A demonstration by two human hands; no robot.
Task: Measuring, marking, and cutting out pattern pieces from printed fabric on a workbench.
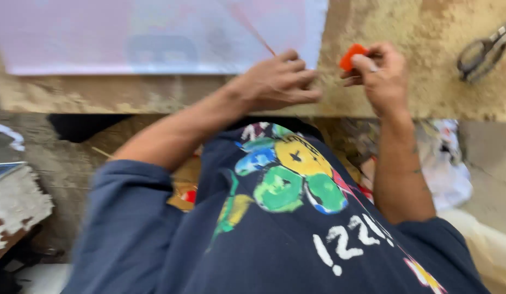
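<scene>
The worktop (pixel 416 81) was a rough, tan, crumbly slab. A pale pink sheet (pixel 155 32) covered its far left part; scissors (pixel 484 51) lay near the far right edge. The right hand (pixel 381 71) pinched a small orange piece (pixel 351 55) near the front edge. The left hand (pixel 277 81) closed on a thin red stick (pixel 258 37) over the sheet's corner.

A small orange piece (pixel 352 55) sits pinched, raised just above the worn tan worktop.
</scene>
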